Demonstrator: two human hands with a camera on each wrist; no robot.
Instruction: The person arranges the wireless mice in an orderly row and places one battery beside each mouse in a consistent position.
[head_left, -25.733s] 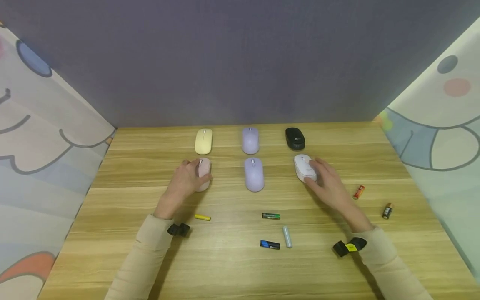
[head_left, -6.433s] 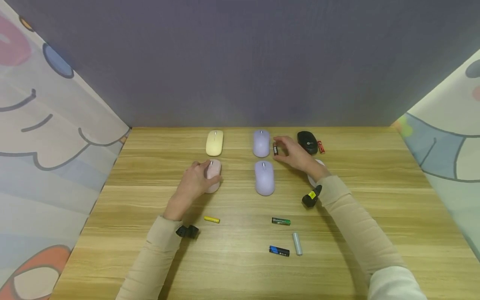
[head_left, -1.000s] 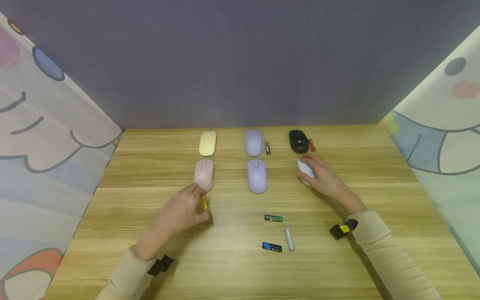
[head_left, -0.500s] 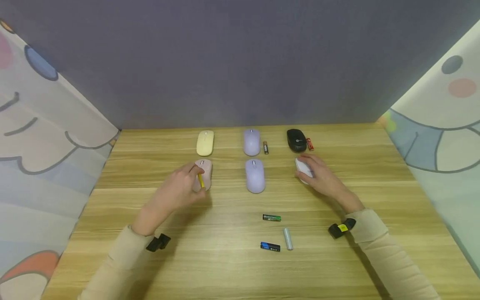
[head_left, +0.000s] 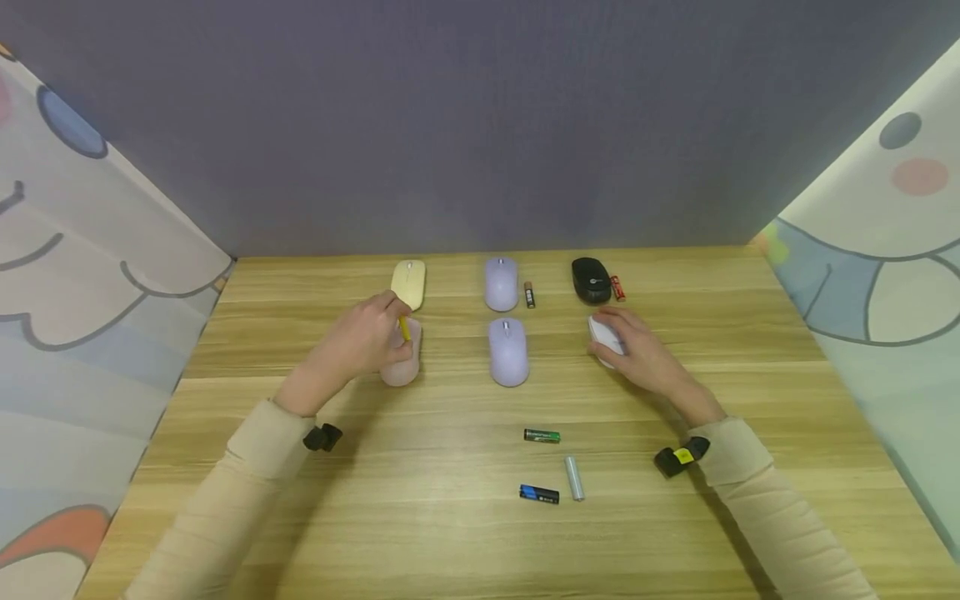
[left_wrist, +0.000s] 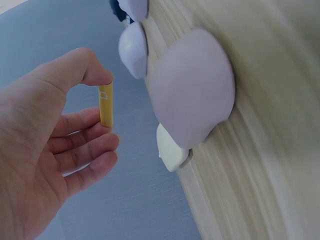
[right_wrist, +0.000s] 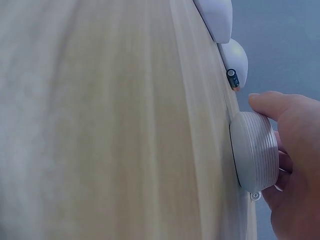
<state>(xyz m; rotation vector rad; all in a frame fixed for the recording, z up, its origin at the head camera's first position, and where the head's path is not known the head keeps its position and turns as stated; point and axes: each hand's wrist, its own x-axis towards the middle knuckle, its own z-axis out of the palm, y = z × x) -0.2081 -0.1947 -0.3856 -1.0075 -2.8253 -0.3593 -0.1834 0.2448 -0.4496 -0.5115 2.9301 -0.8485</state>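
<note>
My left hand (head_left: 363,337) pinches a small yellow battery (head_left: 405,327) between thumb and fingertips, held above the pink computer mouse (head_left: 401,371). In the left wrist view the battery (left_wrist: 106,105) is off the table, apart from the pink mouse (left_wrist: 195,85). Just beyond the hand lies a pale yellow mouse (head_left: 409,283). My right hand (head_left: 645,354) holds the white mouse (head_left: 602,340) on the table, thumb on one side and fingers on the other. The right wrist view shows the white mouse's ribbed end (right_wrist: 265,150) beside the palm.
Two purple mice (head_left: 508,354) stand mid-table, a black-and-copper battery (head_left: 529,295) beside the far one. A red battery (head_left: 618,288) lies against the black mouse (head_left: 591,280). Nearer lie green (head_left: 542,436), silver (head_left: 573,477) and blue-black (head_left: 539,494) batteries. A grey panel (head_left: 480,125) rises behind.
My left hand has carried the yellow battery forward from below the pink mouse to above it. Earlier, the red and black-and-copper batteries moved from the right side to beside mice. Right hand stays put.
</note>
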